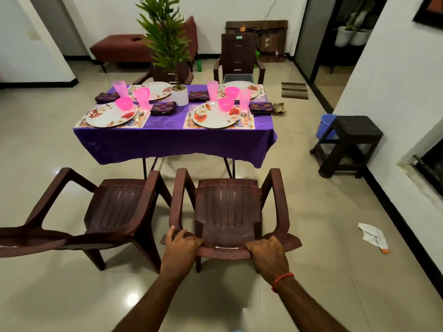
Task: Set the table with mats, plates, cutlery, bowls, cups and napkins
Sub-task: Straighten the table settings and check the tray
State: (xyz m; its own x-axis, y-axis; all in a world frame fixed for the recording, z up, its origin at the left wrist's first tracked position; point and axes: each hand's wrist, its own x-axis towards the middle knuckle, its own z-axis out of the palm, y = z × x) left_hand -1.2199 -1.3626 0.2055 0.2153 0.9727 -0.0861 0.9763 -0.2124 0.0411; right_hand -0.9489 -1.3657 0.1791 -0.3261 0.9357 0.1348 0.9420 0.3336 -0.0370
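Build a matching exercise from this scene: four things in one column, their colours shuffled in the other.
Things:
1. near right bowl
2. tablecloth
3. bucket
4. chair gripped by the left hand and the right hand

Colours:
A. blue
B. brown
C. pink
D. purple

Pairs: 1-C, 2-D, 3-A, 4-B
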